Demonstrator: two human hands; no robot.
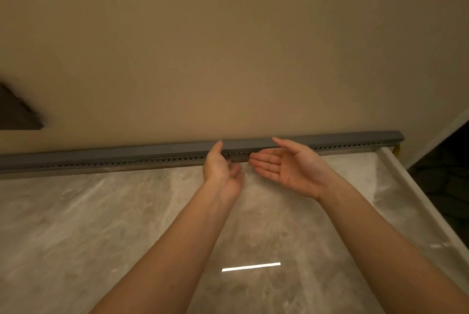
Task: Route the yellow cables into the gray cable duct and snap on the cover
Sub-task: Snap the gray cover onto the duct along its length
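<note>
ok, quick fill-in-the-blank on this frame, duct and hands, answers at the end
1. The gray duct sits where the stone counter meets the ____.
2. A bit of ____ cable shows just past the duct's right end.
3. The right hand lies flat and open, palm facing ____.
4. The left hand is beside it, both near the duct's ____, not its ends.

Missing words: wall; yellow; up; middle.
</note>
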